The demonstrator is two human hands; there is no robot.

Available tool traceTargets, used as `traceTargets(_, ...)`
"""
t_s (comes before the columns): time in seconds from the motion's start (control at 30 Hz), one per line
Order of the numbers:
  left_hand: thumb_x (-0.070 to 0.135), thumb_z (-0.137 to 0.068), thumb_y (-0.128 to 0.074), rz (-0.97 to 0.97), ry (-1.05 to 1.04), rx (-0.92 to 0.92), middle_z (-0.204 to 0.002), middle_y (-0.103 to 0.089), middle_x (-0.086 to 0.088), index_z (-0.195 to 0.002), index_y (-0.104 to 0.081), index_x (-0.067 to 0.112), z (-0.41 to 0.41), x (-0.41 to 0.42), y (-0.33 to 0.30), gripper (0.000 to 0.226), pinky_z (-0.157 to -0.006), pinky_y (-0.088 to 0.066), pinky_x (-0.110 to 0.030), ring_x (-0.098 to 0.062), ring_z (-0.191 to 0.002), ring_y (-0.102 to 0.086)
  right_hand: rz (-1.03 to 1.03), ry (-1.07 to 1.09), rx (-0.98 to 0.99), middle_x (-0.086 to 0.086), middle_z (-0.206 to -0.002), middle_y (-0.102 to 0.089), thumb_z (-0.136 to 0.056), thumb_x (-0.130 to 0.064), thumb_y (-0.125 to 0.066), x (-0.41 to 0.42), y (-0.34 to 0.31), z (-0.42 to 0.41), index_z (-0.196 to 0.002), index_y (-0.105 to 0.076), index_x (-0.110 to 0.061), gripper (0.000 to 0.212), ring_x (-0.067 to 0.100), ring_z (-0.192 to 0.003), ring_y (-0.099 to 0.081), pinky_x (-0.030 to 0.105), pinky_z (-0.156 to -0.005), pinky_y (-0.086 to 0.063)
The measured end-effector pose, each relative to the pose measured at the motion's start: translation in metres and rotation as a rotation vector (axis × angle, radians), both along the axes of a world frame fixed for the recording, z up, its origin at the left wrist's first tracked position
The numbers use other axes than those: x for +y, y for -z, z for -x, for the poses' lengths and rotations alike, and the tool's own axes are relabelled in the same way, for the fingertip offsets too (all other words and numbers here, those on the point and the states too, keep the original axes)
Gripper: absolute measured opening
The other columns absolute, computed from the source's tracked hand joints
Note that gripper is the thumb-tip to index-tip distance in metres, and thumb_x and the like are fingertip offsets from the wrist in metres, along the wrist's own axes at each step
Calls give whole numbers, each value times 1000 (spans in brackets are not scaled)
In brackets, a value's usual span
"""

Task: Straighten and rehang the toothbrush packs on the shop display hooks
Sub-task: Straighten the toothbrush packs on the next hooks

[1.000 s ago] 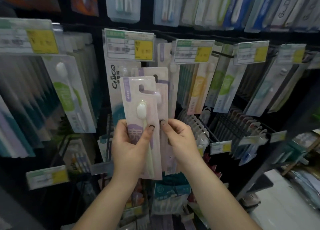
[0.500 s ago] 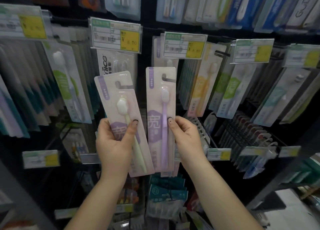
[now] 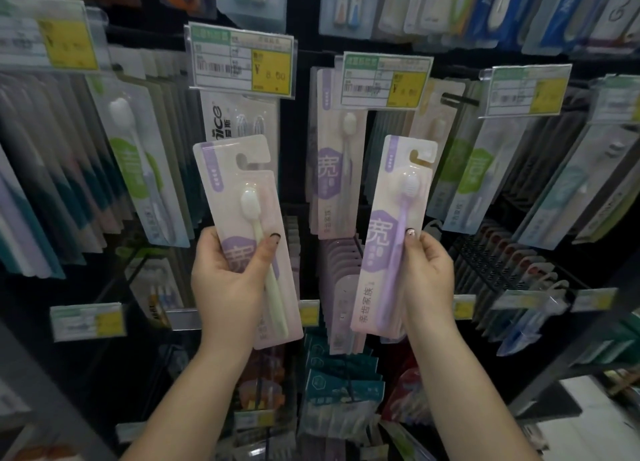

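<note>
Toothbrush packs, two of them, are held up off the hooks in front of the display. The green-brush pack point(image 3: 247, 238) is a long pale pink card with a lilac stripe, a hook-shaped hanging slot at its top and a lilac hexagon with a large character low down; a pale green brush with a white head sits under its clear blister. It leans with its top to the left. The left hand point(image 3: 228, 280) grips its lower half, thumb across the front and fingers behind. The purple-brush pack point(image 3: 393, 232) has the same card design with a lilac brush, and leans with its top to the right. The right hand point(image 3: 429, 277) pinches its right edge, thumb on the front. Between the two packs, further back, matching packs hang under the middle price tag point(image 3: 386, 81), which is up and left of the purple-brush pack
</note>
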State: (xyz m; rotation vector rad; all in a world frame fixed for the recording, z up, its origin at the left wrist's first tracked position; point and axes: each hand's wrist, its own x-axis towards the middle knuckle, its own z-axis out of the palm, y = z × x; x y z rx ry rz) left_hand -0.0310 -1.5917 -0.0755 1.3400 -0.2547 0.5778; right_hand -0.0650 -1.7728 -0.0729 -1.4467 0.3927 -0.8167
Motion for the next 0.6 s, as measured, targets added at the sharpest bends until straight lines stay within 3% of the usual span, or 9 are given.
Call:
traceTargets(0.17,39,-72,-62,-58,36,-37,-75,-57,12,-80,-48,27,-8,0,-4,20,-63,-45,-12,3,-66,-54,13,16,-3,-6,-66,-58,-98,-23,-45,-1,-3,-4,-72,-56,-15,30,6,-59,-52,23,-56,-42)
traceTargets(0.37,34,-80,-60,-89,70,-94,-76,-56,14,-83,-48,28,-12,0,-3,13,-63,-43,-8,4,-67,-55,-2,51,-1,-3,-69,-61,-98,-24,-45,-6,-1,-3,-75,-59,-12,29,12,-65,-54,29,-64,-43)
traceTargets(0.5,31,-86,-57,-108,59,-118,-72,-57,21,-82,-48,29,-15,4,2,10,-64,-44,-13,2,-67,-52,-2,56,2,5,-76,-60,-97,-26,-45,-10,1,-1,-85,-56,2,33,19,-73,-53,34,-69,-41)
traceTargets(0.6,28,-87,-54,-105,79,-136,-74,-57,19,-84,-49,28,-13,4,3,7,-66,-45,-14,1,-70,-53,6,57,15,8,-76,-59,-97,-28,-46,-12,4,-1,-81,-54,0,33,20,-73,-52,36,-69,-41)
